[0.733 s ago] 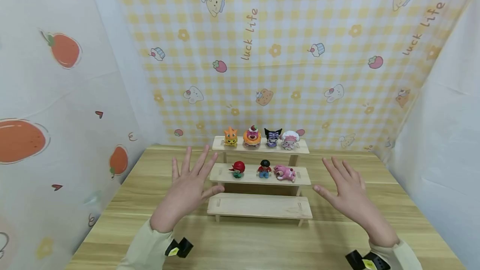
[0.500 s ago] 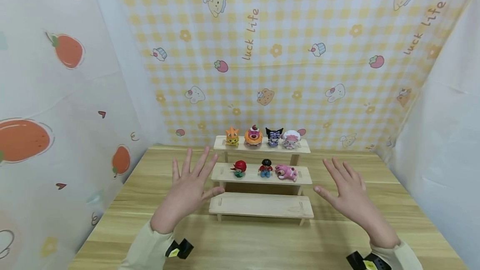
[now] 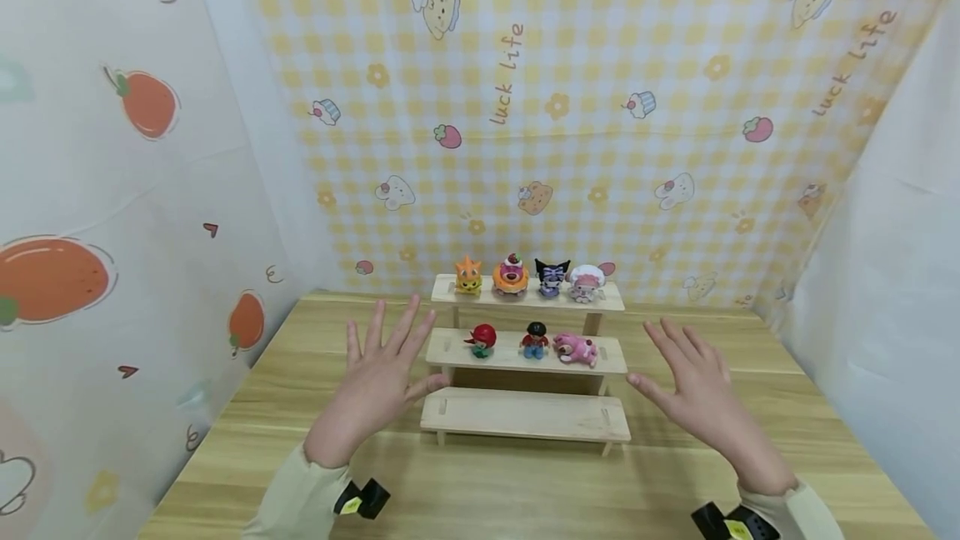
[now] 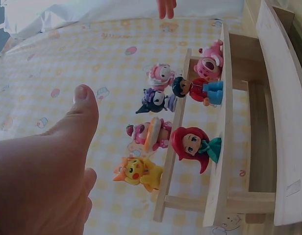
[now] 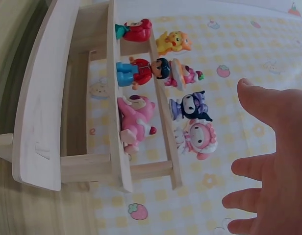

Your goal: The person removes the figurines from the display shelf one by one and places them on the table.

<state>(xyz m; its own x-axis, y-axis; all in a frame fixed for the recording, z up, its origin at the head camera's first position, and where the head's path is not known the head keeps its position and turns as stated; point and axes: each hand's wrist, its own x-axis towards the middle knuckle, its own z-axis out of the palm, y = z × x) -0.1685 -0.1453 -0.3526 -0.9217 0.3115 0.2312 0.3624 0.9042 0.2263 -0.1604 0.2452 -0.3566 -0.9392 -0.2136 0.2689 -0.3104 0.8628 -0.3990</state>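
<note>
My left hand (image 3: 378, 390) is held out with its fingers spread, just left of a three-step wooden shelf (image 3: 525, 417), touching nothing. To the shelf's right my right hand (image 3: 697, 394) hovers, fingers straight and holding nothing. On the top step stand a yellow figurine with an orange hood (image 3: 468, 277), a pink bear in an orange ring (image 3: 511, 277), a black-hooded purple figurine (image 3: 551, 277) and a pink figurine with a white cap (image 3: 585, 282). The middle step bears a red-haired figurine (image 4: 192, 146), a black-haired figurine in a red top (image 3: 535, 340) and a pink bear lying down (image 3: 576, 349).
The bottom step holds no figurine. Beneath the shelf is a wood-grain table (image 3: 480, 490). A yellow checked cloth (image 3: 570, 165) hangs behind it, with a white printed cloth (image 3: 150, 215) on the left and a plain white one (image 3: 885, 290) on the right.
The head view has shifted slightly, so the shelf and cloth appear a little further right and lower. Both hands keep their pose, and the figurines stay in place on the shelf.
</note>
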